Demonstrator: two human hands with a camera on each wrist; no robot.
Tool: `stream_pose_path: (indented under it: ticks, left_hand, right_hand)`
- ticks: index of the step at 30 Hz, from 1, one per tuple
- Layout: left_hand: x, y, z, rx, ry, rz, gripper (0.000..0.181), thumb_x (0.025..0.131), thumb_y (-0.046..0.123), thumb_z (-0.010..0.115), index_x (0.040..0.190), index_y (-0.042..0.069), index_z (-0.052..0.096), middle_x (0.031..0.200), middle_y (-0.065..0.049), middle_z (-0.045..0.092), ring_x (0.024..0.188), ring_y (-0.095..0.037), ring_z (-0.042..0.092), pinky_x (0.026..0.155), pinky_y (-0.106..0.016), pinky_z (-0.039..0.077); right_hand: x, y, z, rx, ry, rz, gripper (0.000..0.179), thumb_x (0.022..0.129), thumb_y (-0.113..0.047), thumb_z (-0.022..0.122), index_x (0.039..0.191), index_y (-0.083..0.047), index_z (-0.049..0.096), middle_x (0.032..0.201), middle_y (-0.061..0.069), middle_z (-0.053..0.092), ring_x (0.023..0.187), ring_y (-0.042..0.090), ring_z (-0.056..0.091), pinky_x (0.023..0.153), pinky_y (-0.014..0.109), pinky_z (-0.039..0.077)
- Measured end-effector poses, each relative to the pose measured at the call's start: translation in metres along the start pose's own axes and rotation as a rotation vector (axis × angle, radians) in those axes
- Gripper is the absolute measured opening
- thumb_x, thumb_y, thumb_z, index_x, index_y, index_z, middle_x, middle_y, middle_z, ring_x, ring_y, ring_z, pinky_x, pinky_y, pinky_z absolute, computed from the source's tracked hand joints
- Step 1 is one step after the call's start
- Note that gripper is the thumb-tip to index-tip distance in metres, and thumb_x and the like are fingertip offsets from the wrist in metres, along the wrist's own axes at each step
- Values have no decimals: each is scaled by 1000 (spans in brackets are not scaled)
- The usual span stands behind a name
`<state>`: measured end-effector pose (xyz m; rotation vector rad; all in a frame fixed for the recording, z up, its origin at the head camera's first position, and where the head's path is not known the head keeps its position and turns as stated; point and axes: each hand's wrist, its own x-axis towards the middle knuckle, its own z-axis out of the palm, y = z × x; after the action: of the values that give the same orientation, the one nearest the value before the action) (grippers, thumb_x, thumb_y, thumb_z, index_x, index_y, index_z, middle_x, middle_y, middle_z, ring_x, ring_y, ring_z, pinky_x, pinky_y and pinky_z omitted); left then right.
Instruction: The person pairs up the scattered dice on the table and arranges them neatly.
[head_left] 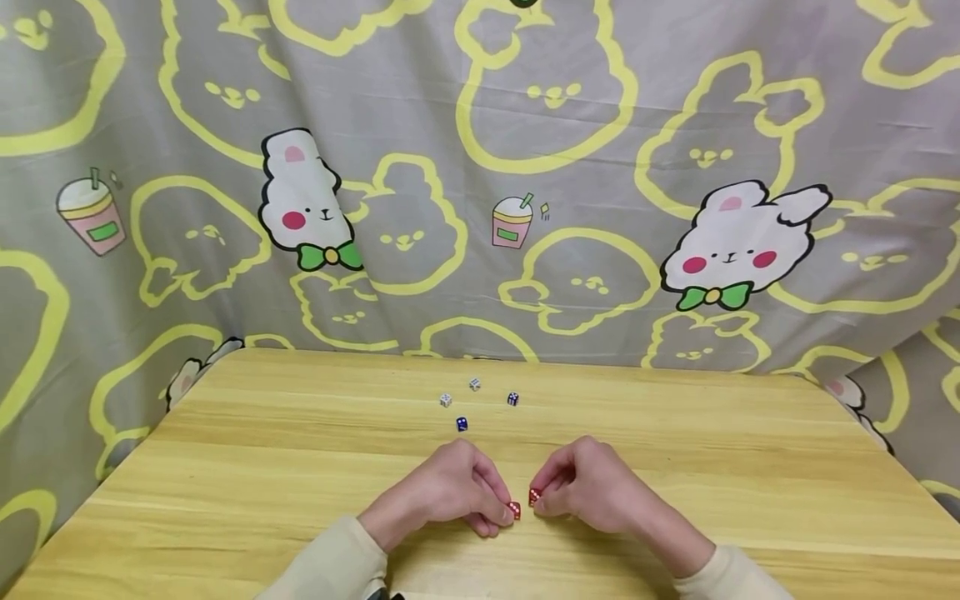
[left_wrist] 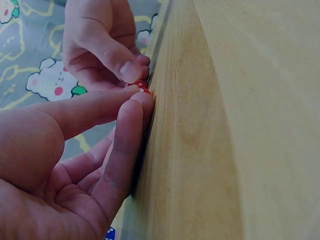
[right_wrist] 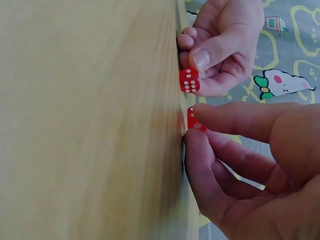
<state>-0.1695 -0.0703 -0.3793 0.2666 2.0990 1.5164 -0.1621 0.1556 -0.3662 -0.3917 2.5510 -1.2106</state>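
Near the front middle of the wooden table, my left hand (head_left: 459,485) pinches a red die (head_left: 514,510) with white pips between thumb and fingers. Facing it, my right hand (head_left: 592,487) pinches a second red die (head_left: 535,497). A small gap parts the two dice in the head view. The right wrist view shows the left hand's red die (right_wrist: 189,81) close to the tabletop, and the right hand's red die (right_wrist: 195,118) partly covered by finger and thumb. In the left wrist view the fingertips hide most of the left hand's die (left_wrist: 144,91).
Beyond the hands, two blue dice (head_left: 462,424) (head_left: 513,399) and two white dice (head_left: 446,400) (head_left: 475,384) lie on the wooden table (head_left: 300,467). A grey curtain (head_left: 420,108) printed with cartoon figures hangs behind the table's far edge and round its sides.
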Motion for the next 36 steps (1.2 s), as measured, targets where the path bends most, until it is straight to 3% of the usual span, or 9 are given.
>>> stream_pose_path:
  ticks: [17,36]
  left_hand:
    - [2,2,-1,8,-2,13,12,80,-5,86,82,0,75,72,-14,78,56,-14,71,58,-30,65]
    - [1,1,-1,18,-17,25,11,80,-5,85,83,0,76,73,-13,78,56,-13,71,58,-29,65]
  right_hand:
    - [-2,-6,7,22,-39,-13,12,77,-5,91,81,-11,82,70,-3,72,66,11,56,55,19,43]
    - [0,1,8,93,-75,-24,14,77,-5,91,85,-11,82,74,-2,73,71,11,61,61,19,50]
